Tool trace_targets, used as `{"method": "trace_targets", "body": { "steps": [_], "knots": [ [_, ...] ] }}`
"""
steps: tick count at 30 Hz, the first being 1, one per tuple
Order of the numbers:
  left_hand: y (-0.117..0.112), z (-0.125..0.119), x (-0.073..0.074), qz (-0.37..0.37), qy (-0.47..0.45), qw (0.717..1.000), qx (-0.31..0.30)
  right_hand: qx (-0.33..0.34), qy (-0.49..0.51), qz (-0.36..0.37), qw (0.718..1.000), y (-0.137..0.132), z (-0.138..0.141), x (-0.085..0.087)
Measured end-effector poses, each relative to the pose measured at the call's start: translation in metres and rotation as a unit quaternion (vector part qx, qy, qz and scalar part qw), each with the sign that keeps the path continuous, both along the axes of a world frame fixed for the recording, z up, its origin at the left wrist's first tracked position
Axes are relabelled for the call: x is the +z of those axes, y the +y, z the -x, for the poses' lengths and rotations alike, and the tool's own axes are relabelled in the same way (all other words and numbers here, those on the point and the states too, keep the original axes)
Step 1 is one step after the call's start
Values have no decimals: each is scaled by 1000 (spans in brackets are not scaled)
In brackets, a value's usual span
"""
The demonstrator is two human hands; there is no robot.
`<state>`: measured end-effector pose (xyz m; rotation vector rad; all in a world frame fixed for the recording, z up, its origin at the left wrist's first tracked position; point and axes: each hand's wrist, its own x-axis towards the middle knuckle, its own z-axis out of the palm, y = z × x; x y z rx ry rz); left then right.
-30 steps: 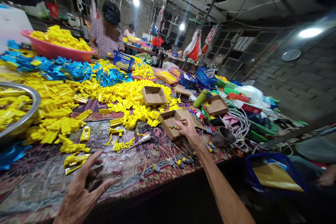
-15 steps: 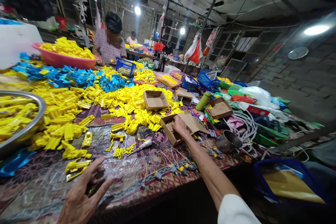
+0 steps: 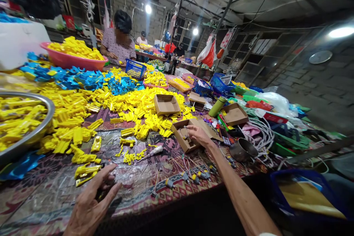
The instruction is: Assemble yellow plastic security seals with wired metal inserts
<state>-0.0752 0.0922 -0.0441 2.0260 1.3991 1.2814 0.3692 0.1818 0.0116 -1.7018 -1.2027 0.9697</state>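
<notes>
Yellow parts (image 3: 87,170) are strewn beyond the left hand (image 3: 92,199), thumb spread, by the front table edge (image 3: 179,193). Farther in, the right hand (image 3: 200,135) has been raised from low in the cardboard box (image 3: 180,142), uncovering wired pieces (image 3: 183,132); neither grip can be told.

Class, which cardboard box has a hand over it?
The cardboard box nearest the camera: the right hand is over it, while the other boxes have none.

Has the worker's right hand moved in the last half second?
Yes. Judged against the cardboard box under it, the right hand has drawn back to the right: it was dipped inside, and now looks partly lifted out.
</notes>
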Motion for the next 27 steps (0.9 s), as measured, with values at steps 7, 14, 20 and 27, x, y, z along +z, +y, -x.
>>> {"method": "trace_targets", "body": {
  "steps": [7,14,20,27],
  "knots": [
    [1,0,3,0,1,1000,-18,-38,105,-76,991,-20,2,10],
    [2,2,-4,14,13,1000,-17,-11,102,-40,994,-18,15,16],
    [3,1,-5,13,4,1000,-24,12,44,-4,999,-7,20,10],
    [2,3,-3,13,22,1000,-14,42,-20,11,999,-1,20,1]
  ]
}}
